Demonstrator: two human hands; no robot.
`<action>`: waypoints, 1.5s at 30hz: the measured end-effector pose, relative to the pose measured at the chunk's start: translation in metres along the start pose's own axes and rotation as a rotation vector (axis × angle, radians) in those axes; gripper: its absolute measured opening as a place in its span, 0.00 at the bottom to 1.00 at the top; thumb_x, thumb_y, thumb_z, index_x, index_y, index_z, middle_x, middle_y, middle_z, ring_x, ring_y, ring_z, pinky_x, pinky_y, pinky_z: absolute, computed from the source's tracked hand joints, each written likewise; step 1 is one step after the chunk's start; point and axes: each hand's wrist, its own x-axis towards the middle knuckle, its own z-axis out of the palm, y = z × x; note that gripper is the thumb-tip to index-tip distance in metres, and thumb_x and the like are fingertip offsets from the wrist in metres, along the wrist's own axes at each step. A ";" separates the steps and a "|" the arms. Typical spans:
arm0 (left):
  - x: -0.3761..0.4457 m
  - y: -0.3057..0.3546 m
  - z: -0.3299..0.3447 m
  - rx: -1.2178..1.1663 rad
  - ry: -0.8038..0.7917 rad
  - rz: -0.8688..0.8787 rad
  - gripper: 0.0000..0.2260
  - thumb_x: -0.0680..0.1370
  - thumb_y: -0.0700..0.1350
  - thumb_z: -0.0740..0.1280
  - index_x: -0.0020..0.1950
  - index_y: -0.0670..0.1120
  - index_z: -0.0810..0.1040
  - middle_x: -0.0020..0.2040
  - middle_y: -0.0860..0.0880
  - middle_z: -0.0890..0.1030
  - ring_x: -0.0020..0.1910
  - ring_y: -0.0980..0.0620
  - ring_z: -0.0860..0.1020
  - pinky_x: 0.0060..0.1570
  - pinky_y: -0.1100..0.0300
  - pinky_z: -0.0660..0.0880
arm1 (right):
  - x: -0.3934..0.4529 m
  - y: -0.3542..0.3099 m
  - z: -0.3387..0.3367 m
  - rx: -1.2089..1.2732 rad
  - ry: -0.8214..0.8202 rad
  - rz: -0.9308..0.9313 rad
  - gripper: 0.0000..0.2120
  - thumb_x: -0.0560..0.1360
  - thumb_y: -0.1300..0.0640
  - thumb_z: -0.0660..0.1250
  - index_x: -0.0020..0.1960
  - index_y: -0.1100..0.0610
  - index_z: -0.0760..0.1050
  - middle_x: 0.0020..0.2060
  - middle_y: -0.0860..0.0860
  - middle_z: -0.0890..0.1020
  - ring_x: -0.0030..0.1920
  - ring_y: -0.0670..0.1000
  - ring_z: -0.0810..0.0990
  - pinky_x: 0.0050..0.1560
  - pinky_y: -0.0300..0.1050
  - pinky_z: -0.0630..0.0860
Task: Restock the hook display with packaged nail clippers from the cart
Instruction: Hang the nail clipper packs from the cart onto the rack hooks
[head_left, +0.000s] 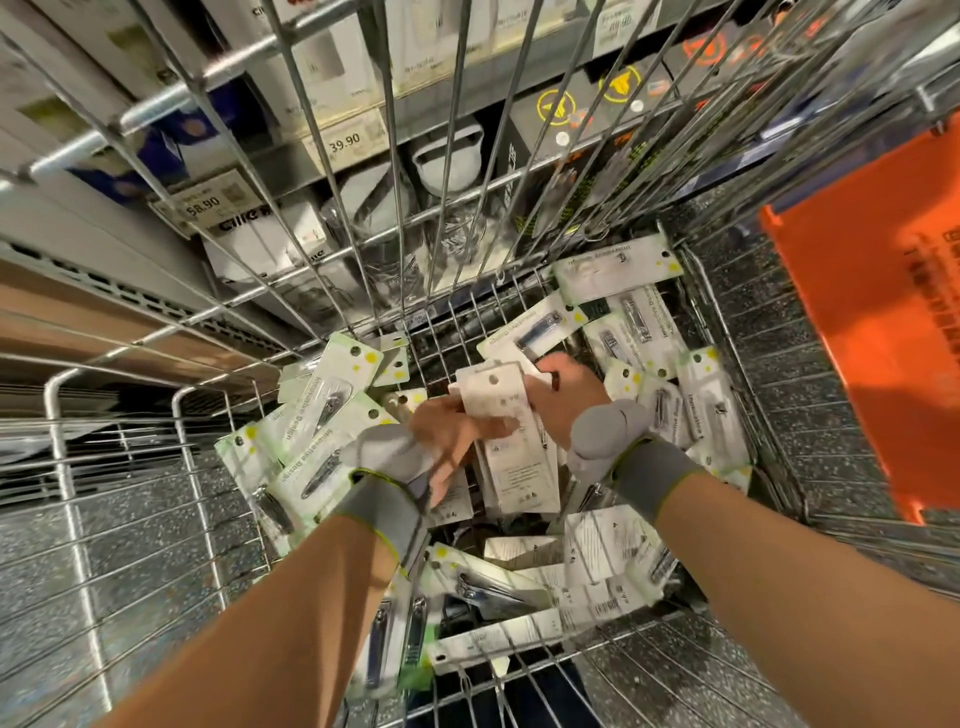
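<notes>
Over the wire cart (67, 415), both hands hold a stack of packs (511, 441), backs up: the left hand (452, 431) grips its left edge, the right hand (563, 400) curls over its top right. Loose packs (311, 415) cover the cart floor from corner to corner.

Silver wire cart (223, 306): bare metal rods, smooth and shiny. White carded nail clipper packs (332, 415): matt paper card under glossy clear plastic blisters; clippers of polished metal. Grey wrist bands (384, 506): matt knitted cloth with green edging. Orange crate (878, 322): smooth plastic, slight sheen. Speckled grey floor (753, 322): polished stone look.
</notes>
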 end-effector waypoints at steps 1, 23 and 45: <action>-0.001 0.002 -0.001 -0.055 -0.014 -0.019 0.12 0.75 0.33 0.66 0.58 0.37 0.75 0.51 0.42 0.79 0.43 0.49 0.77 0.45 0.59 0.75 | 0.001 0.000 -0.002 0.038 0.017 0.017 0.17 0.79 0.52 0.60 0.65 0.60 0.71 0.57 0.58 0.78 0.56 0.58 0.75 0.48 0.41 0.67; -0.038 0.058 0.007 -0.118 -0.063 0.116 0.19 0.70 0.38 0.73 0.59 0.37 0.76 0.53 0.38 0.81 0.45 0.45 0.82 0.51 0.56 0.71 | -0.031 -0.030 -0.038 1.085 -0.649 0.130 0.26 0.74 0.53 0.65 0.68 0.64 0.68 0.54 0.60 0.79 0.57 0.60 0.75 0.63 0.56 0.68; -0.217 0.106 0.015 -0.224 -0.235 0.149 0.22 0.80 0.60 0.52 0.43 0.45 0.74 0.34 0.41 0.81 0.31 0.47 0.70 0.32 0.58 0.66 | -0.198 -0.074 -0.129 1.195 -0.400 -0.058 0.24 0.63 0.52 0.78 0.54 0.61 0.77 0.56 0.63 0.81 0.52 0.61 0.82 0.43 0.52 0.80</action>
